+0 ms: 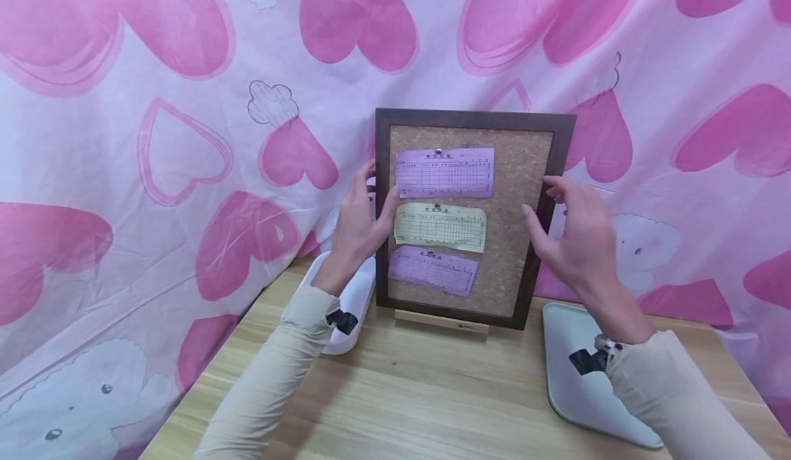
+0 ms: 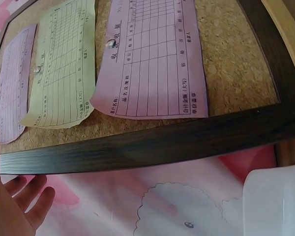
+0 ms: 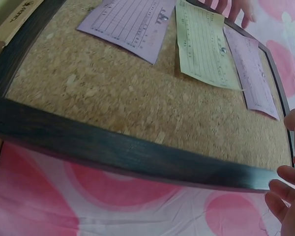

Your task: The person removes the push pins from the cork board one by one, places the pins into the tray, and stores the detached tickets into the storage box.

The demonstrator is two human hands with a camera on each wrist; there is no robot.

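Note:
A cork board (image 1: 519,171) in a dark wooden frame stands tilted back on a light wooden base (image 1: 441,321). Pinned down its left half are a purple receipt slip (image 1: 445,175), a pale yellow-green slip (image 1: 440,228) and a second purple slip (image 1: 432,272), slightly slanted. My left hand (image 1: 360,230) is at the frame's left side, thumb in front and fingertips partly hidden behind the edge. Across from it, my right hand (image 1: 581,240) has loosely bent fingers beside the right edge, with the thumb spread over the front. In the right wrist view, pins (image 3: 223,50) fix the slips.
A white plastic container (image 1: 355,309) stands left of the board, partly behind my left forearm. To the right, a grey-green tray (image 1: 568,377) lies on the wood-grain table (image 1: 395,391). A pink heart-patterned cloth (image 1: 247,151) hangs close behind the board.

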